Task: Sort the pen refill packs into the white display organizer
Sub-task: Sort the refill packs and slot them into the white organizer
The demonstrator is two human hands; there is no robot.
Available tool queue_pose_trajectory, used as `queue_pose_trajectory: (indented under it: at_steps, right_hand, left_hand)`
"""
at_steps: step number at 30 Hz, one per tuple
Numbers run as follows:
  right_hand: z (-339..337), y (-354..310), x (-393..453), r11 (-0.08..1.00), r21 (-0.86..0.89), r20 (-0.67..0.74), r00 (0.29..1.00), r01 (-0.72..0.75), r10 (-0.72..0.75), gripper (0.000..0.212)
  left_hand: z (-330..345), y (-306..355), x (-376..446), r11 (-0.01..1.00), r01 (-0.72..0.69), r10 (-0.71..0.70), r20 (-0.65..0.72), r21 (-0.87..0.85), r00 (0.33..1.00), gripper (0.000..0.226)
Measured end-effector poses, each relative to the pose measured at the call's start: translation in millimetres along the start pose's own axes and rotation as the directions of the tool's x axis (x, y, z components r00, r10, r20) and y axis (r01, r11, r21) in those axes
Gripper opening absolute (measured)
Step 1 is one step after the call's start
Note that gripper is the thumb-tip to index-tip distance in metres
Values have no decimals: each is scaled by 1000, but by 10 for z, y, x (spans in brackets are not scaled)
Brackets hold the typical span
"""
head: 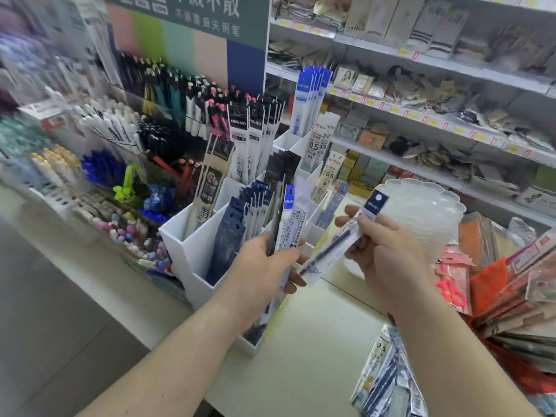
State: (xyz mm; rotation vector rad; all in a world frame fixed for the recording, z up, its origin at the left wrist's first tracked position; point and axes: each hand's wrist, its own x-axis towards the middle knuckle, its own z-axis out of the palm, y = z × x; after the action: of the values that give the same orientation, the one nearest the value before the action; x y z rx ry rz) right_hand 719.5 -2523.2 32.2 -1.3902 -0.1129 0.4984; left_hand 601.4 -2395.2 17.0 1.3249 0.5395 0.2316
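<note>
Both hands raised, each gripping refill packs.

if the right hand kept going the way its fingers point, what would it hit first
Probably the white display organizer: the right hand, pinching a clear refill pack with a dark blue header, points left and up toward its right-side compartments. Depth is unclear.

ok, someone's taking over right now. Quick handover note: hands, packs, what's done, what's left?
Left hand: grips a bunch of refill packs, upright at the organizer front.
Right hand: pinches a single pack, dark refill, blue header, tilted, not yet slotted.
Done: most organizer compartments already hold packs.
Left: slot the single pack and the bunch, then sort the loose pile lying on the counter at near right.
</note>
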Motion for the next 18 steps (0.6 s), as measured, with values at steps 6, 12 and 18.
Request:
queue_pose_trajectory:
  at_steps: [6, 12, 18]
  right_hand:
    - [165, -20, 42, 958, -131, -122, 955, 255, -271, 26]
    - [424, 68, 97, 856, -287, -35, 888, 431, -459, 25]
    - [663, 102, 112, 791, -392, 77, 874, 470, -481, 26]
  left_hand:
    - [-225, 224, -260, 989, -144, 138, -120, -43, 983, 18]
    - [-426, 278, -403, 983, -182, 174, -224, -15, 959, 20]
    - [-469, 258, -450, 984, -176, 169, -249, -8, 954, 19]
